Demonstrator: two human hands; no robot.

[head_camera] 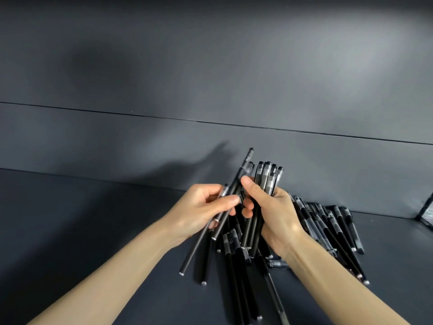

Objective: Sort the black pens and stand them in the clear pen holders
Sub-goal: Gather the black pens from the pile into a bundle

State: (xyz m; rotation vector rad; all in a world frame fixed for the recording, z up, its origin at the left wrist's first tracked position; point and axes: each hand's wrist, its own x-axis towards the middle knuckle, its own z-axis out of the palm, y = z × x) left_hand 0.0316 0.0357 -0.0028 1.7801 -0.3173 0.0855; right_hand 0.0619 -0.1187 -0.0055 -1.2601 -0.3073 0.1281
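Grips with the right hand [274, 214] a bundle of black pens [269, 177], thumb and fingers [248, 205] curled round the barrels, capped ends fanned upward and away just above the thumb, lower ends sticking out below the palm. Pinches with the left hand [201, 209] 2 slim black pens [244, 163] between the thumb and bent fingers; crossed at a shallow angle, slanting from upper right down to lower left, 1 of them poking up just beside the bundle, touching it or not, cannot tell. Holds both hands close together above a dark grey surface [93, 231], left thumb tip nearly meeting the right fingertips. Beneath the hands and off to their right, a loose pile of black pens [328, 228] flat on the surface, overlapping at many angles, some with clear sections near the cap and small silvery end tips. No exact count possible for pile or bundle; at least 5 caps showing at the bundle's top. Behind, a dark grey wall [210, 78] with 1 thin horizontal seam. At the far right border, a narrow shiny-edged object [427, 212], cut off, too little showing to identify.
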